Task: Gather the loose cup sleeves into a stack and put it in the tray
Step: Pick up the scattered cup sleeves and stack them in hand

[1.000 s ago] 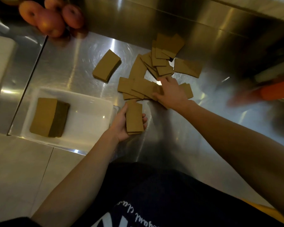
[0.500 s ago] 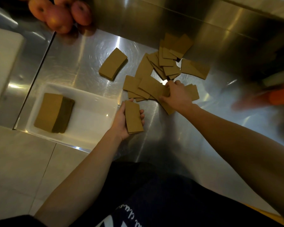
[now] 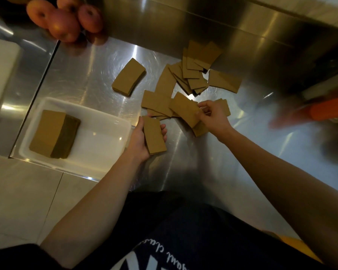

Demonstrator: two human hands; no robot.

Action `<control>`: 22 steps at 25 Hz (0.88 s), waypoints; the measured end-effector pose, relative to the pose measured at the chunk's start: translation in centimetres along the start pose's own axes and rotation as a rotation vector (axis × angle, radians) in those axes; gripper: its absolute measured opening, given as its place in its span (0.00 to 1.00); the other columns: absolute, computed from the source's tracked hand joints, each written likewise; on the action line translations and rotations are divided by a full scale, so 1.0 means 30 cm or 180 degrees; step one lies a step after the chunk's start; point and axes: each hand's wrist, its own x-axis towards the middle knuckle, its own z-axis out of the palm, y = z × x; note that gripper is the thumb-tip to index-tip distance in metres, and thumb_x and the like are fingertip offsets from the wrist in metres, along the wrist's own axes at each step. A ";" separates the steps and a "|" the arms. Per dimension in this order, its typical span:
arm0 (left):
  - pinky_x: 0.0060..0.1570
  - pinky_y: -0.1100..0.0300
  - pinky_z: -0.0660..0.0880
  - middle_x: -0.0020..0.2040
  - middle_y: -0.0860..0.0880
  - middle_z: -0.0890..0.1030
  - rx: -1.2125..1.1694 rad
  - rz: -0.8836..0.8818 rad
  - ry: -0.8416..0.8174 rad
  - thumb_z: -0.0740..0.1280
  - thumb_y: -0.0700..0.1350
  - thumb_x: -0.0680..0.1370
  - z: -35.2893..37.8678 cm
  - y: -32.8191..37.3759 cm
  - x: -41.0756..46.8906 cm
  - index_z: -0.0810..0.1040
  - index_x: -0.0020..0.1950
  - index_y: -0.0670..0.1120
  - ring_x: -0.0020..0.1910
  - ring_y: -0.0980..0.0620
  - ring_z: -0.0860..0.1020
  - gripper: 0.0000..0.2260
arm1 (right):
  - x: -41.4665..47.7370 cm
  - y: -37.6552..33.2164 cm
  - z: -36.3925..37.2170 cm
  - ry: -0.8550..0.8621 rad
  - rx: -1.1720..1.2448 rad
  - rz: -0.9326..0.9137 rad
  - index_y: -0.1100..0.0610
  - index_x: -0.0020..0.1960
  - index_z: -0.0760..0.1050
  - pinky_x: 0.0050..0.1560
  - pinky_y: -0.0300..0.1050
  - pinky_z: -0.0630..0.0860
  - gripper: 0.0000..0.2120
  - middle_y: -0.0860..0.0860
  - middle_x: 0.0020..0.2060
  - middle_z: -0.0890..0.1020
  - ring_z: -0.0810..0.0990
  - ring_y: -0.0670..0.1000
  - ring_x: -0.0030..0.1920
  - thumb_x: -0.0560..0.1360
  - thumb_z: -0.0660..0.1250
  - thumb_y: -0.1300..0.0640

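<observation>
Brown cardboard cup sleeves (image 3: 193, 75) lie scattered on the steel counter (image 3: 98, 75). My left hand (image 3: 139, 141) holds a small stack of sleeves (image 3: 154, 135) flat on its palm, just right of the tray. My right hand (image 3: 213, 115) pinches one loose sleeve (image 3: 185, 110) by its end, lifted off the pile. The white plastic tray (image 3: 105, 137) sits at the counter's front left and holds a thick stack of sleeves (image 3: 53, 133). A separate short stack (image 3: 129, 76) lies alone behind the tray.
Several red apples (image 3: 64, 20) sit at the back left. A steel backsplash (image 3: 242, 39) rises behind the pile. A blurred orange object (image 3: 330, 110) is at the right edge. A white surface (image 3: 0, 75) lies at the far left.
My right hand went from pressing flat on the loose pile to pinching one sleeve and lifting it. My left hand kept its small stack, almost still.
</observation>
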 end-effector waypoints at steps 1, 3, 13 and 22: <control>0.53 0.47 0.76 0.55 0.40 0.81 0.0056 -0.0007 0.0013 0.60 0.64 0.78 0.006 0.001 0.008 0.73 0.71 0.54 0.51 0.44 0.81 0.25 | -0.003 0.002 -0.004 0.0004 0.0027 0.0083 0.56 0.61 0.73 0.41 0.35 0.73 0.12 0.51 0.48 0.77 0.76 0.48 0.46 0.77 0.65 0.58; 0.54 0.47 0.77 0.56 0.40 0.81 0.0112 -0.0059 -0.0008 0.61 0.65 0.78 0.008 0.000 0.015 0.71 0.73 0.53 0.51 0.44 0.81 0.27 | -0.002 0.006 -0.014 0.0005 0.0096 0.0292 0.58 0.58 0.73 0.43 0.39 0.76 0.11 0.53 0.48 0.77 0.77 0.51 0.47 0.76 0.65 0.60; 0.53 0.47 0.76 0.55 0.40 0.81 0.0065 -0.0037 -0.0157 0.60 0.64 0.79 0.005 -0.021 -0.010 0.75 0.69 0.55 0.51 0.44 0.81 0.23 | -0.086 0.028 -0.034 0.0040 0.0429 0.0286 0.56 0.44 0.68 0.41 0.42 0.68 0.04 0.54 0.38 0.69 0.69 0.48 0.39 0.77 0.61 0.59; 0.53 0.46 0.75 0.53 0.39 0.81 0.0197 -0.0046 -0.0160 0.59 0.62 0.80 0.001 -0.043 -0.029 0.75 0.69 0.55 0.50 0.44 0.81 0.21 | -0.104 0.074 -0.041 -0.0297 0.0135 -0.0113 0.47 0.75 0.52 0.64 0.49 0.68 0.30 0.51 0.73 0.62 0.65 0.53 0.69 0.78 0.61 0.43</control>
